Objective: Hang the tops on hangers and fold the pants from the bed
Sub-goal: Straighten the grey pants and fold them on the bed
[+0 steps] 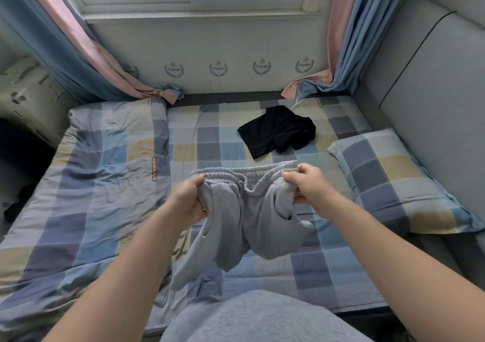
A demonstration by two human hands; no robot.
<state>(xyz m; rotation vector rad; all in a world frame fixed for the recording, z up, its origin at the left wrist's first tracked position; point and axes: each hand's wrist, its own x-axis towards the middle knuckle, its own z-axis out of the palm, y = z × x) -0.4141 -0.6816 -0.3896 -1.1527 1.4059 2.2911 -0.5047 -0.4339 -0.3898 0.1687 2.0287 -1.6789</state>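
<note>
Right now both hands hold the grey pants (246, 210) up over the bed (215, 136) by the elastic waistband: left hand (190, 200) w/ fingers curled round the left waistband corner, right hand (309, 186) pinching the right corner. Legs hang bunched below, lowest fabric near the checked sheet. Black garment (278, 131) lies crumpled further back, approx mid-bed, apart from the pants. Pillow (399, 181) on the right.
</note>
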